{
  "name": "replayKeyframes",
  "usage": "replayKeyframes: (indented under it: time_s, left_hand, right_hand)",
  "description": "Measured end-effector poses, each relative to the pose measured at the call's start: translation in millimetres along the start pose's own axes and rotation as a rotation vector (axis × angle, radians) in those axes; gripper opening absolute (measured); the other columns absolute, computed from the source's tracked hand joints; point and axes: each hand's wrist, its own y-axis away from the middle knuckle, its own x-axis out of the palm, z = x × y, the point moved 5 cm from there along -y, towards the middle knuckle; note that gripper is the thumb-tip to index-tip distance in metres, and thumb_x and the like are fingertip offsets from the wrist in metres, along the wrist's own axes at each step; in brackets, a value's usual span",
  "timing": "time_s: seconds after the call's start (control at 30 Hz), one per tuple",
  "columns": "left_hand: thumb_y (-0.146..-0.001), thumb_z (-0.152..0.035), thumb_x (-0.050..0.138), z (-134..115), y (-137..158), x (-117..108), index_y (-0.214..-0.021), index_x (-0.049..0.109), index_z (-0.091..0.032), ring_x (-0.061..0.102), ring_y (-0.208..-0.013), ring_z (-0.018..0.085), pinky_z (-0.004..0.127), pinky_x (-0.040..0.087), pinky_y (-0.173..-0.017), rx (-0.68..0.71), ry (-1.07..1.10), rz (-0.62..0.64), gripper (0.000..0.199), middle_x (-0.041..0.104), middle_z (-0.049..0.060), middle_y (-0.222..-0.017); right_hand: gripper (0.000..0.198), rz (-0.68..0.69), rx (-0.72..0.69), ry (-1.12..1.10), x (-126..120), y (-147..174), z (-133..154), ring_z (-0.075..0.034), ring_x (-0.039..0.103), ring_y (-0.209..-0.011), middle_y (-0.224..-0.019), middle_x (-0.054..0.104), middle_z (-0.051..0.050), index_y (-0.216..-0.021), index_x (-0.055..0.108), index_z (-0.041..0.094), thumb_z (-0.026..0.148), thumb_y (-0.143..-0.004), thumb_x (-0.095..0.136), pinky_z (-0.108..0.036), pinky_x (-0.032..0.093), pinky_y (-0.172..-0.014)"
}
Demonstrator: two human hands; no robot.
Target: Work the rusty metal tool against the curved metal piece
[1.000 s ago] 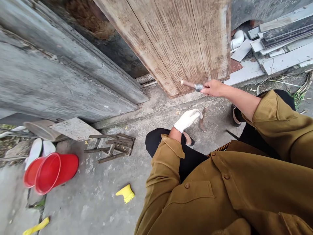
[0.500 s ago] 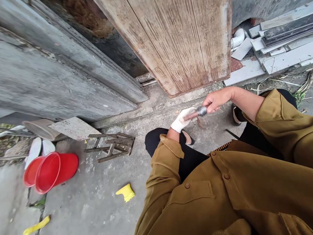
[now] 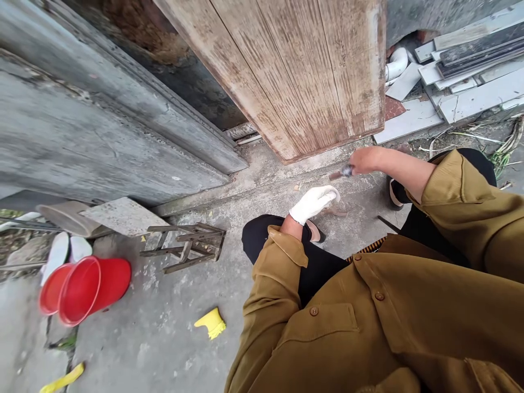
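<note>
My left hand (image 3: 313, 204), in a white knit glove, is held low above the concrete, its fingers curled together. What is inside them, if anything, is hidden. Just beyond its fingertips a brownish curved piece (image 3: 338, 212) shows; I cannot tell whether it lies on the ground. My bare right hand (image 3: 365, 160) is closed around a short tool (image 3: 336, 175) with a brown end and a grey band, which looks wrapped in wire. Motion blurs it, and its kind is unclear. The tool is apart from the glove, farther forward and right.
A weathered wooden door panel (image 3: 303, 82) stands ahead on a low step. Left are a small wooden stool frame (image 3: 190, 245), red buckets (image 3: 110, 281) and a pale board (image 3: 125, 215). Yellow pieces (image 3: 213, 323) lie on the ground. Stacked tiles (image 3: 483, 101) are at right.
My right hand has moved the tool forward, off the gloved hand. The left hand has turned slightly, and its fingers now point right.
</note>
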Motion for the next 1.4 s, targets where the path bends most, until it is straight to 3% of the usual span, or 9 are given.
replayKeyframes:
  time_s: [0.17,0.37,0.47,0.6,0.77,0.93,1.07,1.3,1.4]
  left_hand:
    - [-0.095,-0.047,0.050,9,1,-9,-0.090,0.066,-0.013,0.055,-0.071,0.013,0.024,0.045,-0.069,-0.067,0.057,-0.112,0.037,0.066,0.004,-0.084]
    - [-0.090,-0.055,0.055,15,0,-19,-0.087,0.065,-0.012,0.048,-0.061,0.011,0.024,0.042,-0.059,-0.090,0.199,-0.245,0.045,0.063,0.005,-0.077]
    - [-0.090,-0.056,0.056,16,-3,-16,-0.088,0.065,-0.013,0.048,-0.060,0.012,0.026,0.042,-0.059,-0.112,0.213,-0.271,0.044,0.059,0.004,-0.069]
    - [-0.094,-0.052,0.051,10,-5,-6,-0.088,0.065,-0.014,0.041,-0.054,0.010,0.025,0.037,-0.056,-0.088,0.279,-0.198,0.040,0.048,-0.001,-0.060]
    - [-0.096,-0.049,0.048,3,-4,-3,-0.089,0.065,-0.014,0.041,-0.057,0.010,0.023,0.035,-0.057,-0.055,0.171,-0.125,0.040,0.052,-0.001,-0.067]
    - [-0.096,-0.047,0.045,8,-3,-3,-0.091,0.066,-0.014,0.054,-0.073,0.014,0.027,0.044,-0.075,-0.038,-0.031,-0.075,0.039,0.064,0.002,-0.084]
    - [-0.092,-0.047,0.051,14,-1,-2,-0.090,0.066,-0.013,0.057,-0.078,0.015,0.027,0.046,-0.078,-0.067,-0.044,-0.012,0.037,0.065,0.003,-0.084]
    - [-0.088,-0.055,0.054,16,-4,-3,-0.095,0.066,-0.012,0.061,-0.081,0.018,0.029,0.048,-0.077,-0.112,0.105,-0.089,0.045,0.067,0.006,-0.087]
    - [-0.089,-0.056,0.054,17,-6,0,-0.090,0.065,-0.013,0.055,-0.066,0.014,0.027,0.045,-0.065,-0.127,0.178,-0.099,0.044,0.061,0.004,-0.072]
  right_hand:
    - [0.018,0.467,-0.355,-0.009,44,8,33,-0.013,0.050,-0.059,-0.064,0.059,0.000,-0.076,0.066,0.014,0.031,-0.082,0.070,-0.029,0.036,-0.063]
    - [0.022,0.506,-0.547,-0.266,27,23,35,-0.010,0.049,-0.058,-0.065,0.057,0.003,-0.081,0.063,0.014,0.035,-0.083,0.069,-0.025,0.035,-0.061]
    - [0.030,0.378,-0.612,-0.542,-1,38,28,-0.010,0.050,-0.061,-0.070,0.059,0.001,-0.084,0.062,0.015,0.044,-0.084,0.069,-0.025,0.037,-0.062]
    - [0.035,-0.079,-0.453,-0.878,-37,45,5,-0.011,0.047,-0.062,-0.073,0.058,-0.003,-0.088,0.059,0.017,0.051,-0.091,0.060,-0.026,0.038,-0.062]
    - [0.031,-0.266,-0.092,-0.625,-34,23,-10,-0.018,0.055,-0.072,-0.082,0.062,-0.009,-0.095,0.062,0.015,0.046,-0.094,0.056,-0.030,0.040,-0.065]
    - [0.022,0.144,-0.175,-0.066,11,5,17,-0.019,0.055,-0.070,-0.077,0.061,-0.007,-0.084,0.066,0.014,0.035,-0.085,0.066,-0.031,0.038,-0.066]
    - [0.019,0.568,-0.460,-0.167,37,20,36,-0.011,0.047,-0.058,-0.064,0.054,0.002,-0.079,0.062,0.015,0.033,-0.084,0.066,-0.027,0.036,-0.061]
    - [0.040,0.562,-0.595,-0.433,19,26,28,-0.010,0.049,-0.062,-0.069,0.055,0.003,-0.084,0.060,0.015,0.054,-0.081,0.069,-0.025,0.038,-0.063]
    - [0.040,0.416,-0.617,-0.566,5,30,27,-0.010,0.048,-0.061,-0.069,0.054,0.002,-0.082,0.058,0.016,0.055,-0.082,0.068,-0.025,0.037,-0.063]
